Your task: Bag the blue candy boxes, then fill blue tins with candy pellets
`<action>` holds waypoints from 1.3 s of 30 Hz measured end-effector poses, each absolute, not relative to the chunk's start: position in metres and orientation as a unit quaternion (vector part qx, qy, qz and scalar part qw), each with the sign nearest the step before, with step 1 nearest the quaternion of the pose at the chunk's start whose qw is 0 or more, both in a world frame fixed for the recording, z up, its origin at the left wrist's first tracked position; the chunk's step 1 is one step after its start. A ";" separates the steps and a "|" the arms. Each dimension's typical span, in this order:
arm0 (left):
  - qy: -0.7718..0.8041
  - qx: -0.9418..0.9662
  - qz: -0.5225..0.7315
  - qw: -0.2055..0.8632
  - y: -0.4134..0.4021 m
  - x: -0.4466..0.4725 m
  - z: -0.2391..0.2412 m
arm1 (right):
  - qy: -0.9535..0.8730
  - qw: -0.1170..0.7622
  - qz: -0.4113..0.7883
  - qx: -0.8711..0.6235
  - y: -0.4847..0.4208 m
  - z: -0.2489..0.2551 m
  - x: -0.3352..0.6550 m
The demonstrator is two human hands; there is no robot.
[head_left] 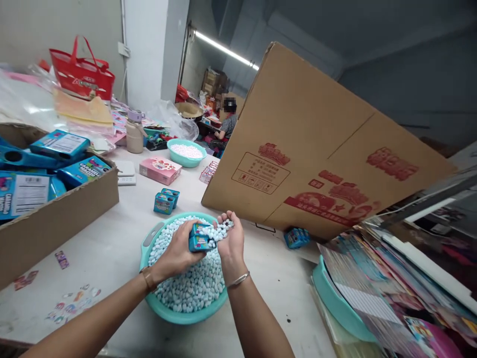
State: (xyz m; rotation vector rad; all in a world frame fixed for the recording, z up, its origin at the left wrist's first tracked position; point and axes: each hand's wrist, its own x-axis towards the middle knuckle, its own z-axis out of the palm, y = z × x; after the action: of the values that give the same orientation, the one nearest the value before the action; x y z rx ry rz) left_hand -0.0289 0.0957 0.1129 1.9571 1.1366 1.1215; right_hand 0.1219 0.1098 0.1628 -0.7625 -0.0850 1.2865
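A teal basin (pixel 161 306) full of small pale candy pellets (pixel 194 288) sits on the white table in front of me. My left hand (pixel 179 253) grips a small blue box (pixel 198 239) over the basin. My right hand (pixel 231 243) is cupped beside it, palm up, holding a heap of pellets (pixel 221 229) against the box's top. Both wrists carry thin bracelets.
Two small blue boxes (pixel 166 200) stand behind the basin. A big tilted cardboard carton (pixel 316 144) rises to the right, another small blue box (pixel 296 237) below it. Left: an open carton (pixel 59 209) of blue packs. Far back: a second teal bowl (pixel 186 151), a pink box (pixel 160 170), a seated person (pixel 228 122).
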 end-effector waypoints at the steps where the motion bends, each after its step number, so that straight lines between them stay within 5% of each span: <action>1: 0.431 0.735 0.428 0.302 0.098 -0.030 0.110 | -0.046 0.731 0.585 -0.349 0.110 0.159 0.125; 8: 0.439 0.740 0.426 0.279 0.106 -0.032 0.100 | -0.325 0.650 0.500 -0.472 0.096 0.125 0.119; 12: 0.429 0.743 0.406 0.314 0.105 -0.028 0.104 | -0.338 0.618 0.498 -0.506 0.095 0.122 0.115; 17: 0.404 0.803 0.376 0.225 0.105 -0.026 0.116 | -0.371 0.619 0.476 -0.503 0.101 0.120 0.117; 25: 0.381 0.584 0.448 0.559 0.102 -0.030 0.120 | -0.290 0.636 0.558 -0.447 0.103 0.140 0.106; 33: 0.345 0.584 0.519 0.521 0.100 -0.056 0.137 | -0.523 0.561 0.448 -0.459 0.077 0.158 0.089; 39: 0.334 0.527 0.532 0.572 0.113 -0.090 0.137 | -0.445 0.595 0.489 -0.457 0.094 0.151 0.110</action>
State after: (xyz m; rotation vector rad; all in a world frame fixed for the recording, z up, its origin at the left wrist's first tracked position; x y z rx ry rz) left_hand -0.0903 0.1127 0.1375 1.2356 0.7826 1.2484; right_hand 0.1095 0.0944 0.1510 -1.0610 -1.0348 1.1371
